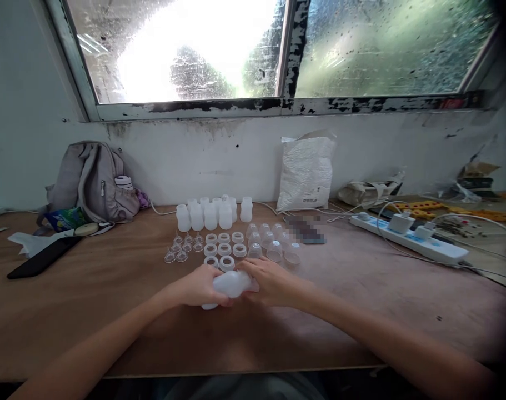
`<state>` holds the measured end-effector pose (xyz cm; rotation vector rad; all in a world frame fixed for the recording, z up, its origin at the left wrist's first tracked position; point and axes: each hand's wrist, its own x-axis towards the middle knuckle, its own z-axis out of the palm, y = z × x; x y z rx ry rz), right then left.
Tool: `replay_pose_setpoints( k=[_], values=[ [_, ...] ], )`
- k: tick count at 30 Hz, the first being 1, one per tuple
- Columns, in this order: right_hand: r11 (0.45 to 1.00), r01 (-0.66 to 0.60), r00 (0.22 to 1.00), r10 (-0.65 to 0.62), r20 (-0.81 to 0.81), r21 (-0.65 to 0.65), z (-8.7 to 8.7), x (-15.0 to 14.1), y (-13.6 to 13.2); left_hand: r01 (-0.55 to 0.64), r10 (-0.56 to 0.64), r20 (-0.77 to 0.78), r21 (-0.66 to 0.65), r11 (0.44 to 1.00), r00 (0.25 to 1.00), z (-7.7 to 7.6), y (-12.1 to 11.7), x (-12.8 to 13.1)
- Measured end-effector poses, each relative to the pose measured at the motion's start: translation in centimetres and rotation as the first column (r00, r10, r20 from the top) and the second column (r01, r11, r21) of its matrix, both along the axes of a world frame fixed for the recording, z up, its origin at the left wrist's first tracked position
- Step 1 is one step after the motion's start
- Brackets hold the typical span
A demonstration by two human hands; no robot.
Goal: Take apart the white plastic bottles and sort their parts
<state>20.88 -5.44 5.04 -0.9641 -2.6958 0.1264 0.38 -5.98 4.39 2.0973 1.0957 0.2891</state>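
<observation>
Near the front of the table, my left hand (200,286) is closed around a translucent white baby bottle (231,284) lying sideways. My right hand (269,280) grips its other end, where the fingers cover most of the part they hold. Just beyond my hands are several white collar rings (224,248) in rows. To their left stand several clear bottle nipples (181,255), and to their right several clear dome caps (274,251). Behind the rings, several frosted bottle bodies (211,215) stand upright in a group.
A grey backpack (92,180) leans on the wall at left, with a black flat case (44,258) before it. A white plastic bag (306,172) stands at the back. At right lie a power strip (411,239) with plugs and cables, and a pale pouch (367,190).
</observation>
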Motion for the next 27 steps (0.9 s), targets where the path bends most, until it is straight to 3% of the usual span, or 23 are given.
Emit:
replay_pose_setpoints(
  k=[2,3,5,6,7,9,11,15,18,19,21,27],
  values=[
    [0.996,0.051,0.995,-0.044,0.094,-0.072,0.3,-0.2,0.8,-0.016,0.044,-0.101,0.267,0.963,0.994,-0.6,-0.6,0.5],
    [0.992,0.061,0.991,-0.047,0.129,-0.107,0.5,-0.3,1.3,-0.023,0.097,-0.151,0.431,0.902,0.984,-1.0,-0.8,0.7],
    [0.963,0.056,0.98,-0.003,0.198,-0.265,1.1,-0.4,2.4,0.031,0.183,-0.233,0.694,0.72,0.955,-1.9,-1.0,1.0],
    [0.919,0.054,0.974,0.039,0.225,-0.391,1.3,-0.5,2.8,0.087,0.204,-0.272,0.772,0.63,0.94,-2.2,-1.0,1.0],
    [0.844,0.061,0.966,0.083,0.244,-0.532,1.5,-0.5,3.2,0.145,0.218,-0.31,0.82,0.553,0.925,-2.5,-1.0,1.1],
    [0.64,0.099,0.963,0.132,0.235,-0.762,1.4,-0.6,3.8,0.242,0.241,-0.369,0.87,0.43,0.898,-2.8,-1.0,1.0],
    [0.455,0.1,0.978,0.117,0.171,-0.885,0.9,-0.6,4.0,0.293,0.266,-0.385,0.898,0.328,0.884,-2.6,-1.1,0.9],
    [0.14,0.017,0.995,0.093,0.03,-0.99,-0.2,-0.2,3.4,0.343,0.244,-0.377,0.923,0.171,0.893,-1.9,-1.4,0.8],
    [0.001,-0.062,0.996,0.061,-0.061,-0.998,-0.7,0.0,2.6,0.364,0.198,-0.382,0.923,0.126,0.903,-1.1,-1.4,0.8],
    [-0.011,-0.083,0.996,0.034,-0.084,-0.996,-0.8,0.0,2.4,0.377,0.189,-0.393,0.919,0.116,0.9,-0.8,-1.3,0.8],
    [0.022,-0.093,0.995,-0.043,-0.094,-0.995,-0.9,-0.1,2.2,0.413,0.187,-0.426,0.904,0.108,0.885,-0.3,-0.8,0.7],
    [0.3,0.018,0.963,-0.262,-0.064,-0.954,-1.2,-1.0,2.6,0.454,0.244,-0.481,0.877,0.159,0.842,0.7,1.1,0.7]
  ],
)
